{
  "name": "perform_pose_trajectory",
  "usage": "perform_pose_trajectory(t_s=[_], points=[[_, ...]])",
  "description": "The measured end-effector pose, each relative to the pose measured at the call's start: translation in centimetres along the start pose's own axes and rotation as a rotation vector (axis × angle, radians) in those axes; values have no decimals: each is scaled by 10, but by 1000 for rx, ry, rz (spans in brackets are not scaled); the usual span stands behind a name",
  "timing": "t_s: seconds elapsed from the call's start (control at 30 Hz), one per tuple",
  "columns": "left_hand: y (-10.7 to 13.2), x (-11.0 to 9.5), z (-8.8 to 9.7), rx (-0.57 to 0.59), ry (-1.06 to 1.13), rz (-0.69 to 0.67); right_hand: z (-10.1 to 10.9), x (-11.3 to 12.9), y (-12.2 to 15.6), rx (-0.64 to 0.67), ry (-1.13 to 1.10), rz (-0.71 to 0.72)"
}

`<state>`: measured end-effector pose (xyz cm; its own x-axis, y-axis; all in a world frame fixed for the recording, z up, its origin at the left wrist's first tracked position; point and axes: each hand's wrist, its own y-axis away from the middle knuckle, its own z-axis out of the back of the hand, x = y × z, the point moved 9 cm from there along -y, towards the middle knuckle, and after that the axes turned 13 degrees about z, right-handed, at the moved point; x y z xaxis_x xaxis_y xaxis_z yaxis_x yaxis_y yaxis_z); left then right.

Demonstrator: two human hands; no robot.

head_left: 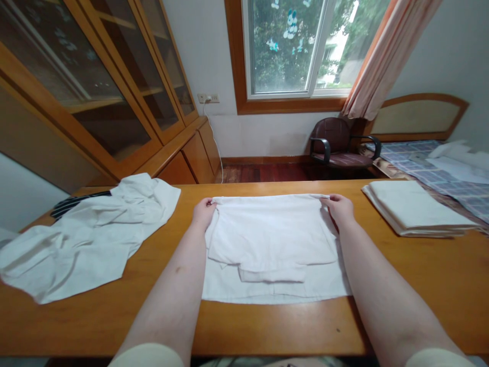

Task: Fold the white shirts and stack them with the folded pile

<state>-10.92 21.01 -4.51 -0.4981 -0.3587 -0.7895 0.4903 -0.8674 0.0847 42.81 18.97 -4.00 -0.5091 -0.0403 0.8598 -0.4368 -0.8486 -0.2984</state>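
Note:
A white shirt (271,229), partly folded, lies on the wooden table in front of me. Its upper part is doubled over toward me, with what looks like the collar on top near the front. My left hand (203,211) pinches the far left corner of the fold. At the far right corner, my right hand (339,208) has its fingers closed on the same cloth. The far edge is stretched straight between both hands.
Crumpled white garments (95,234) and a dark striped cloth (78,203) lie on the table (160,316) at left. A stack of folded white cloth (416,206) sits at right. Beyond are a glass-doored cabinet (133,76), an armchair (338,142) and a bed (451,173).

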Motion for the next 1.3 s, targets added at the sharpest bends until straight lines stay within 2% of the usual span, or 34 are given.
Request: perform_pose_trajectory(t_s=[0.17,0.3,0.4,0.47,0.6,0.67,0.73,0.83,0.93,1.1,1.2,1.3], points=[[-11,-7,-3,10,0,-16,7,12,-10,-30,37,44],[-14,-17,5,-15,49,-44,15,25,-19,-27,44,58],[-6,-26,18,-49,172,-87,29,42,-23,-12,6,120],[6,-29,26,-32,253,-98,38,52,-20,31,-56,163],[44,-21,33,28,207,-47,45,56,12,192,-138,141],[66,-10,30,83,162,-3,40,50,38,316,-95,88],[87,0,20,172,84,23,27,48,67,508,-29,70],[113,2,2,287,-99,-77,11,53,100,711,200,174],[125,-5,-11,299,-286,-223,-2,63,111,782,369,300],[112,-18,-25,260,-460,-289,-23,61,97,749,570,388],[100,-24,-32,248,-447,-282,-33,61,86,682,615,424],[93,-27,-33,199,-383,-272,-33,62,79,559,593,430]])
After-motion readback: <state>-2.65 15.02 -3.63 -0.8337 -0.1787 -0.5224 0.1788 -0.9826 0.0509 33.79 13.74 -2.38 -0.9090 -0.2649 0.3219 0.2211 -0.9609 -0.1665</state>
